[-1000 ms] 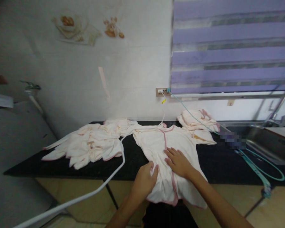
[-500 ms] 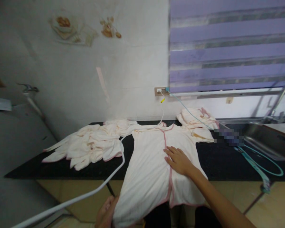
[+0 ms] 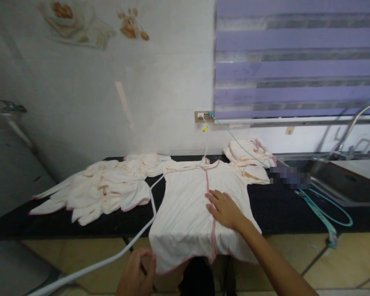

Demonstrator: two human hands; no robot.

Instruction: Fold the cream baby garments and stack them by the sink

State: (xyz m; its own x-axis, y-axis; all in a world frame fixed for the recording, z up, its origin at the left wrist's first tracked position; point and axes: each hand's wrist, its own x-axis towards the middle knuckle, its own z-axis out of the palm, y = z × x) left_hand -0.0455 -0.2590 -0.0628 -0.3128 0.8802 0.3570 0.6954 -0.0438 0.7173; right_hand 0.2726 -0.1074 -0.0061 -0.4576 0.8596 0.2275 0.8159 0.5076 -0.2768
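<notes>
A cream baby shirt (image 3: 181,205) with pink trim lies spread on the black counter, its lower part hanging over the front edge. My right hand (image 3: 223,209) rests flat on it, fingers apart, over the pink front seam. At the shirt's lower left corner, my left hand (image 3: 137,269) has its thumb and curled fingers pinched at the hem. A white cable (image 3: 123,248) runs past the left side of the shirt and across its collar.
Several similar garments (image 3: 105,185) lie heaped at left. A folded stack (image 3: 249,154) sits behind right. Rightward are a teal strap with cord (image 3: 322,216), a blurred-out item and a steel sink (image 3: 323,176). Two plugs fill part of the wall socket (image 3: 203,116).
The shirt's lower left part has moved up and now hangs shorter over the counter edge. My left hand has shifted slightly. The camera view has turned a little to the right.
</notes>
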